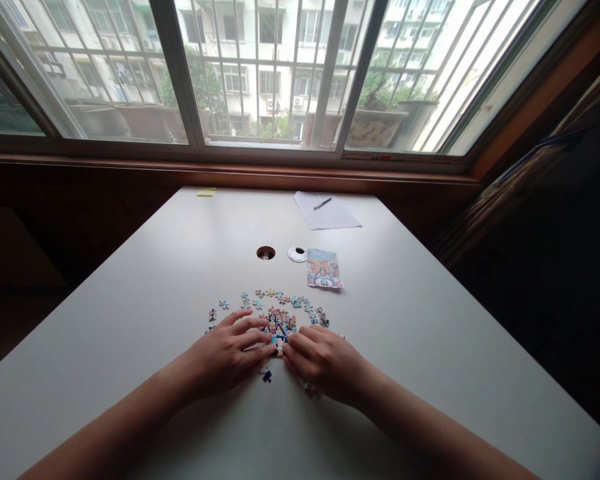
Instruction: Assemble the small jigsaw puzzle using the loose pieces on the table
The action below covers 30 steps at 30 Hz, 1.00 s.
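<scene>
My left hand (233, 348) lies with its fingers loosely spread, the tips at the left edge of the joined puzzle (283, 321). My right hand (323, 360) is curled in at the lower right edge, fingers bunched; I cannot tell whether a piece is pinched in them. The puzzle sits between my hands on the white table (155, 280).

If I press unevenly here, I judge a joined piece could pop up, or the whole patch could slide or buckle, since I see no frame around it. A dark blue piece (267, 375) lies just below, near my left thumb, where a shift of that hand could drag it. A few pieces (311, 389) lie partly under my right hand and could get brushed aside. The loose pieces (271, 293) curve around the far side, easily scattered by a sleeve or knuckle.

Beyond them lies a printed picture card (325, 269), its corner beside a round cap (297, 254). The open hole (266, 253) holds something too dark to make out; a stray piece might drop in. Outside the window, a planter (380, 128) holds a leafy plant (379, 93).
</scene>
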Tool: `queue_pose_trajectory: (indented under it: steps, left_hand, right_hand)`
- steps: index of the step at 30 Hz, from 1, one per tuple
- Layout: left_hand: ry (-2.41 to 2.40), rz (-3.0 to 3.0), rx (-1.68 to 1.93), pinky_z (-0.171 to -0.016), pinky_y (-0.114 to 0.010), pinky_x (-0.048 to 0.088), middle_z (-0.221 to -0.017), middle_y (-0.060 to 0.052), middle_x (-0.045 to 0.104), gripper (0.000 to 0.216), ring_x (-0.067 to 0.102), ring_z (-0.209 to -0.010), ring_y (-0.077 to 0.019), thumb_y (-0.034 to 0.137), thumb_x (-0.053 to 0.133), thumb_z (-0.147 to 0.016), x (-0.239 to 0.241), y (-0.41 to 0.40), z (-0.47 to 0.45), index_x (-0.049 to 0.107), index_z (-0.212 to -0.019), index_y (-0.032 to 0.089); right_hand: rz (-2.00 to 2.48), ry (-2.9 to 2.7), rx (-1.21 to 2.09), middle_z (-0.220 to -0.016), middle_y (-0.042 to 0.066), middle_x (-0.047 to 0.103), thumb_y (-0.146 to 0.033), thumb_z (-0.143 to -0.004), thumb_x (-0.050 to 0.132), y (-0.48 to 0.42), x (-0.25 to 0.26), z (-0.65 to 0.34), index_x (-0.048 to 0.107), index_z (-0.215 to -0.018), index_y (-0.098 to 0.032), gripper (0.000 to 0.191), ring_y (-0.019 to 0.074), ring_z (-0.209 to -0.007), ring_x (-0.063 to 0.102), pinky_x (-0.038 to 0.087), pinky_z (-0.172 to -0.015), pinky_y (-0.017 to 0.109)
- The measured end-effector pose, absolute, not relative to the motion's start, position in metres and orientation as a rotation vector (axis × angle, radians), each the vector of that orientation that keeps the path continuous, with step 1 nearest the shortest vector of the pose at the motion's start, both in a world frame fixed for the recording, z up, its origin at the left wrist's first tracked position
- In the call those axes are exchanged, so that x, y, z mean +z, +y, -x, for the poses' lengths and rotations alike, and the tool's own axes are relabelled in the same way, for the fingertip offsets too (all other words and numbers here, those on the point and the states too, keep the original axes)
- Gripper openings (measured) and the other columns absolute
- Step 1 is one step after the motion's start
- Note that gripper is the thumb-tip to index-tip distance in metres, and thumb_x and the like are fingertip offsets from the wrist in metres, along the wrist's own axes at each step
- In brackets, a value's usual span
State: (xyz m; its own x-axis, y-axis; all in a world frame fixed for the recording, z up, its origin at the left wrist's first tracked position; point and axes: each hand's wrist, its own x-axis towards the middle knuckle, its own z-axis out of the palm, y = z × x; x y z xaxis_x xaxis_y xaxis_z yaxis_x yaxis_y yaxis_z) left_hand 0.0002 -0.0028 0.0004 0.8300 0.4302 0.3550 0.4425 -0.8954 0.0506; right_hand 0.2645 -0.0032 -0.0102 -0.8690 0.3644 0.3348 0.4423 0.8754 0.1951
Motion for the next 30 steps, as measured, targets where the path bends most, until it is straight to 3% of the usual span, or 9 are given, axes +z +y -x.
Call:
queue_pose_trajectory:
  steps: [30]
  left_hand:
    - [-0.690, 3.000, -0.534, -0.123, -0.047, 0.028, -0.127, 0.001, 0.069, 0.031, 0.054, -0.130, -0.0221, 0.022, 0.057, -0.100, -0.0024, -0.0003, 0.0047, 0.061, -0.130, 0.030]
  right_hand:
    - [0.557, -2.774, -0.408, -0.081, 0.004, 0.056, -0.011, -0.099, 0.053, 0.0019, -0.0092, -0.2680, 0.063, -0.090, -0.015, 0.015, 0.0175, -0.073, 0.050, 0.038, -0.065, 0.034]
